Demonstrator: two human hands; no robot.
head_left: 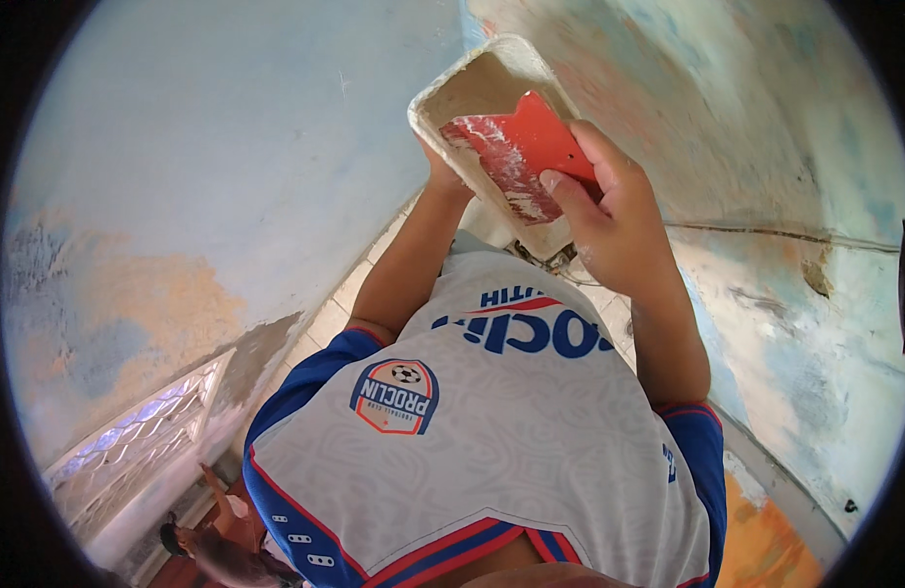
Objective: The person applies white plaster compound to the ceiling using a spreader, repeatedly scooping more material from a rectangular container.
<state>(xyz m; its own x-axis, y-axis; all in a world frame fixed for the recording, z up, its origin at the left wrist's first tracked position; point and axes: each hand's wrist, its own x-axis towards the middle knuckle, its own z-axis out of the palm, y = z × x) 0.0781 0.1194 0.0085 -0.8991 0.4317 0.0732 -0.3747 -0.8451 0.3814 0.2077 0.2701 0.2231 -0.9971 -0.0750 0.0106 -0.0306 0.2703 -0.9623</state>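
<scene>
My right hand grips a red putty spreader, with the thumb on its near face and the fingers behind it. Whitish putty is smeared along the spreader's wide edge. The blade is held over the opening of an off-white rectangular tub, whose rim and walls are coated with dried putty. From the left side, my left hand holds the tub up; most of its fingers are hidden behind the tub. How much putty lies in the tub is partly hidden by the spreader.
A blue-grey wall with patchy plaster stands at left, a stained wall at right with a thin cable along it. Lower left are a lattice opening and another person. Pale floor tiles show below.
</scene>
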